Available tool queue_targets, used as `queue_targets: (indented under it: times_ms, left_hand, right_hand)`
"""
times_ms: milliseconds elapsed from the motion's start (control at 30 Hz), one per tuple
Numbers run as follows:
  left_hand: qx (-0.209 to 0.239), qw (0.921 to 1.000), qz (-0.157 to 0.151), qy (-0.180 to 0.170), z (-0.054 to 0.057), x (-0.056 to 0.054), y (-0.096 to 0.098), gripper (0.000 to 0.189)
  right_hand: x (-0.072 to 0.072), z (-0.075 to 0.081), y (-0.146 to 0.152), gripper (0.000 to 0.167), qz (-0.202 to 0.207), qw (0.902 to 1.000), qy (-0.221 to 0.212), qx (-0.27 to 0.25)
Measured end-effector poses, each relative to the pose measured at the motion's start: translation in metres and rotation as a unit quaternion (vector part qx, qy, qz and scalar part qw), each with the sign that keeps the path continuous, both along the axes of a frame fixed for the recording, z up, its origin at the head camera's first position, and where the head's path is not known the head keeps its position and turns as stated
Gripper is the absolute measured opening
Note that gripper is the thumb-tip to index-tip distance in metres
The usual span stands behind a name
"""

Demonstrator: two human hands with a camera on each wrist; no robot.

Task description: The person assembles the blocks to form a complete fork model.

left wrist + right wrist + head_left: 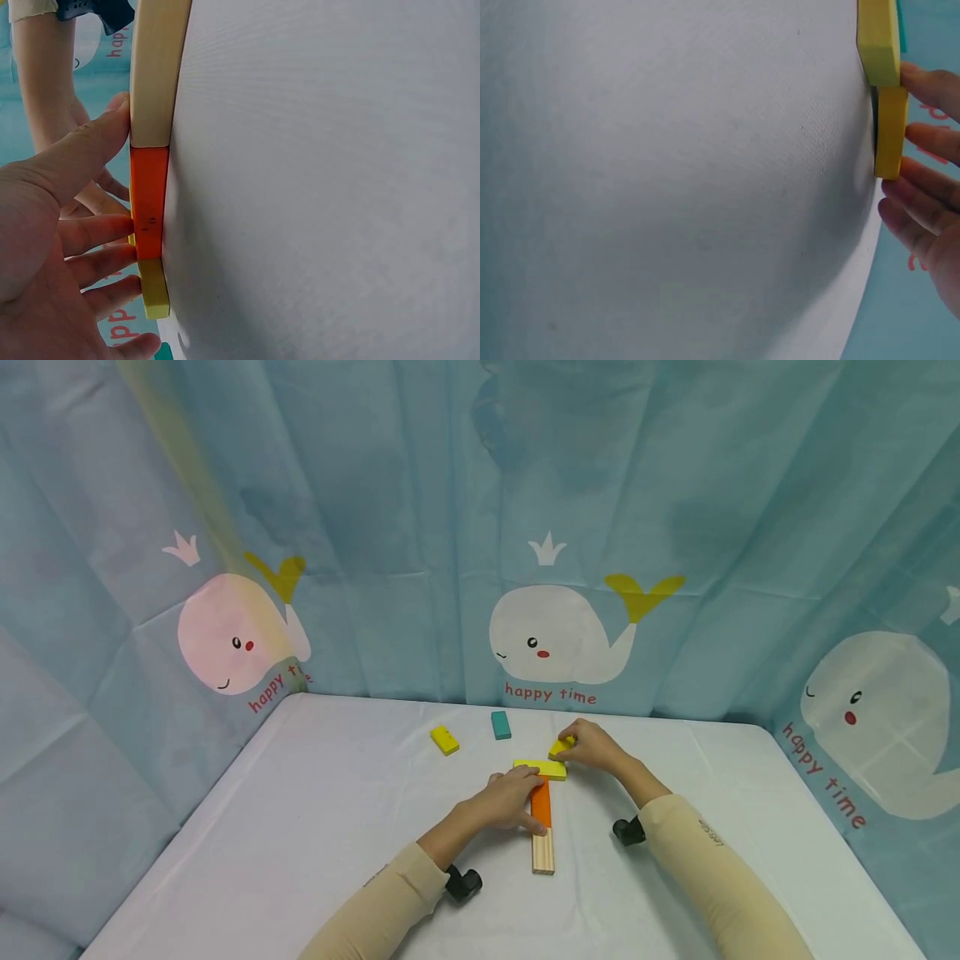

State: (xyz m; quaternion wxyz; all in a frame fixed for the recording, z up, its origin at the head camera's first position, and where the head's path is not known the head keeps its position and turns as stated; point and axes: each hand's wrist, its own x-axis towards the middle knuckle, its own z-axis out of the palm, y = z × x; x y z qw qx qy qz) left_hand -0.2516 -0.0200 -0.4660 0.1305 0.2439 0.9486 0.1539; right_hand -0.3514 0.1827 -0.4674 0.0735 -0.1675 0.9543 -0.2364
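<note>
Bracing the row: left hand (510, 799) lies flat, fingers straight, pressing the orange painted wooden block (542, 804) near frame centre. Left wrist view shows fingertips on the orange block's side and the thumb against the plain unpainted wooden block (543, 852), so my read is it's steadying both end-to-end pieces while the other hand works.

Right hand (594, 746) sits just right of centre, fingers curled round the small yellow wooden block (561, 747). Right wrist view shows fingers wrapped along that block's far edge, block low on the white cloth-covered counter (337, 793); whether it's touching the cloth, can't tell. It sits just beside the right end of the long flat yellow wooden bar (540, 768), probably being lined up against it.

Layout: natural block and orange block form a stem running up the frame; yellow bar lies crosswise at the orange block's top end, making a T. Paint matte, edges square, the orange block has a small dark mark on its side.

Spare pieces further up the frame, well apart from the hands: another small yellow block (444, 740) and a teal wooden block (500, 725).
</note>
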Motion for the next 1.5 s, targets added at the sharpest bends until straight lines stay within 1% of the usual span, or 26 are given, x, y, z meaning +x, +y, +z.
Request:
queue_targets:
  times_ms: [233,400,500,767,1000,1500]
  left_hand:
    - [-0.002,1.0000,-0.001,-0.001,-0.0010,-0.0004,-0.0004,0.081]
    - [-0.004,1.0000,-0.003,0.001,-0.0010,-0.0010,-0.0009,0.081]
    - [-0.005,1.0000,-0.005,0.001,-0.0015,-0.0015,-0.0008,0.081]
    - [-0.011,0.9999,-0.004,0.000,-0.0007,-0.0007,-0.0002,0.082]
    - [-0.012,0.9999,-0.003,-0.004,0.0006,-0.0010,-0.0004,0.082]
    - [-0.016,0.9998,-0.004,0.007,0.0003,-0.0009,-0.0002,0.083]
  right_hand:
    - [0.0007,-0.0017,-0.0004,0.041,-0.002,1.0000,-0.003,-0.002]
    - [0.0021,-0.0017,-0.0016,0.036,-0.004,0.9999,-0.011,-0.005]
    - [0.0021,-0.0017,-0.0019,0.035,-0.013,0.9997,-0.018,-0.007]
    - [0.0023,-0.0029,-0.0029,0.035,-0.021,0.9995,-0.018,-0.015]
    - [0.0041,-0.0033,-0.0053,0.035,-0.023,0.9996,-0.014,0.001]
    - [0.0039,-0.0035,-0.0065,0.035,-0.021,0.9998,-0.006,0.002]
